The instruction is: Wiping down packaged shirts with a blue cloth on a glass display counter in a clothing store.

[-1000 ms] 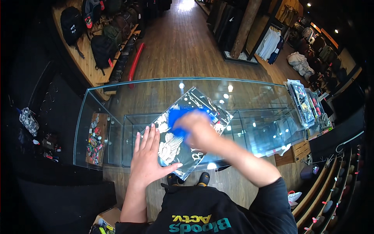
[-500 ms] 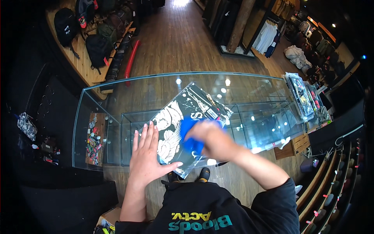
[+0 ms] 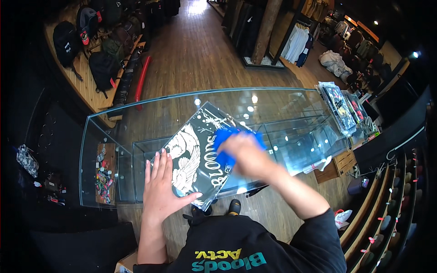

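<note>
A folded black garment in a clear plastic sleeve (image 3: 187, 157), with white bird artwork and lettering on it, lies slantwise on the glass counter (image 3: 291, 107). My left hand (image 3: 160, 193) is spread along its left edge, fingers stretched out and thumb over the near corner. Over the right part of the sleeve, my right hand (image 3: 248, 154) is closed on a blue cloth (image 3: 224, 136). That hand is smeared by motion, and the cloth bunches out past its fingers. The cloth and hand hide the sleeve's right side.
Plastic-wrapped garments (image 3: 337, 107) are piled at the counter's right end. Inside the case on the left is a wooden board (image 3: 105, 152) with small colourful items. Backpacks (image 3: 102, 70) line a far-left shelf; caps (image 3: 386, 223) fill a rack at right.
The blue cloth has moved away from me and to the right across the sleeve, uncovering more lettering. My left hand stays on the sleeve. The whole view has shifted slightly.
</note>
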`<action>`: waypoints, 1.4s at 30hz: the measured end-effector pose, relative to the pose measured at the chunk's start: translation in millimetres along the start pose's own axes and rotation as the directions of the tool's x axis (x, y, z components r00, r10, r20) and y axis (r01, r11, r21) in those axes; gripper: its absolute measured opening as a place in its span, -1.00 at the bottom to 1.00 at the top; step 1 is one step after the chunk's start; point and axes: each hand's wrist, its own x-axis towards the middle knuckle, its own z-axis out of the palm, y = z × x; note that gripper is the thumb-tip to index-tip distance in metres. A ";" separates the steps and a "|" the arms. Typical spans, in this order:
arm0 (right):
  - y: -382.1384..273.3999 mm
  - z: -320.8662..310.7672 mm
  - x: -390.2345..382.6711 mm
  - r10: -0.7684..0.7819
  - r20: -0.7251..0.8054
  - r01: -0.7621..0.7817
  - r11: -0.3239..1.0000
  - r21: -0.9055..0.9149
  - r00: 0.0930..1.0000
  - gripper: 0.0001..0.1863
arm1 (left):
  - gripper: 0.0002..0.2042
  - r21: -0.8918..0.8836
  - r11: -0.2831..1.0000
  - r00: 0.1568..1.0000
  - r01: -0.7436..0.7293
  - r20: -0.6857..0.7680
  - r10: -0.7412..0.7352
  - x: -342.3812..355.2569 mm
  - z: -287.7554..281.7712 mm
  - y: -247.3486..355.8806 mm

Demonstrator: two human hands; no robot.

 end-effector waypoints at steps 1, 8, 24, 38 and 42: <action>-31.3 8.9 -7.9 -0.155 0.040 0.145 0.973 0.179 0.987 -0.41 | 0.37 -0.002 1.000 1.000 -0.001 0.011 0.001 0.7 1.0 -1.1; 17.0 -7.5 3.1 0.198 -0.093 -0.197 0.980 0.024 0.976 -0.49 | 0.39 0.003 1.000 1.000 -0.005 0.000 0.005 -1.5 1.4 -0.6; -56.5 -3.6 22.2 -0.322 0.219 0.156 0.820 0.550 0.921 -0.53 | 0.43 -0.005 1.000 0.999 -0.009 0.034 0.009 -6.0 2.6 -11.5; -76.9 62.7 90.0 -0.131 0.047 0.126 0.988 0.093 0.990 -0.04 | 0.47 0.081 0.990 0.993 0.112 -0.032 -0.110 -10.9 10.5 -2.4; -37.2 43.6 79.2 -0.251 0.071 0.238 0.960 0.150 0.965 -0.07 | 0.48 0.068 0.991 0.992 0.119 -0.040 -0.116 -15.1 9.0 -5.0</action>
